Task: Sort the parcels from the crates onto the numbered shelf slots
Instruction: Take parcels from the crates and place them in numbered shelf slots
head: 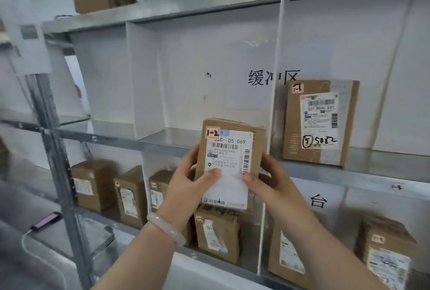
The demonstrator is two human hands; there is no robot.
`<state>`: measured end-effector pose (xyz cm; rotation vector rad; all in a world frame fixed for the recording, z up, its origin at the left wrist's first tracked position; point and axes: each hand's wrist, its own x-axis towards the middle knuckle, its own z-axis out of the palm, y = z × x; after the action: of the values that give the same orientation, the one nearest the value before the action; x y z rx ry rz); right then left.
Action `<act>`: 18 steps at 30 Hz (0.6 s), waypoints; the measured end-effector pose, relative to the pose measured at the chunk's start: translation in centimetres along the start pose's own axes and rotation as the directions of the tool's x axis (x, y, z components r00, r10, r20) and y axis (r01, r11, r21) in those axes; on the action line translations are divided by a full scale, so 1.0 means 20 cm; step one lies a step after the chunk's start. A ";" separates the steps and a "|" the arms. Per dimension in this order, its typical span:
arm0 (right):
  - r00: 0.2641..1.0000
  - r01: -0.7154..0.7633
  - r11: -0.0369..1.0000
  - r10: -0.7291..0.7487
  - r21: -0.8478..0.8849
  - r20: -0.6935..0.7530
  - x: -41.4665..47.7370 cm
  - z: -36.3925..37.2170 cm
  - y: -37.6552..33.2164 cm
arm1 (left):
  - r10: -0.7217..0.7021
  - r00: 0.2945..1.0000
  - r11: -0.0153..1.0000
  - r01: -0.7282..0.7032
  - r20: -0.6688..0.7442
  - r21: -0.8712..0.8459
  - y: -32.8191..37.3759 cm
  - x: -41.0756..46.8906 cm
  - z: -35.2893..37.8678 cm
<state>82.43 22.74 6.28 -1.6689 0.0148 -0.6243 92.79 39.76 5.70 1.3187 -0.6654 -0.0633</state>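
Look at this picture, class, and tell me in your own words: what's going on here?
A person holds a small cardboard parcel upright in both hands, the left hand gripping its left edge and the right hand its right. Its label faces the camera, and a tag on it reads 1-2. It is in front of the metal shelf, not yet set down. A second parcel stands in the slot to the right, with more parcels below.
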 end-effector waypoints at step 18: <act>0.997 0.072 0.992 -0.068 -0.102 0.046 1.01 0.47 0.05 | 0.094 0.989 0.980 -0.072 -0.110 0.186 -0.03 0.75 -0.52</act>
<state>103.73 23.99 12.56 -1.7893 -0.0426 -0.6505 110.16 42.59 10.37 1.4558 -0.6357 0.1460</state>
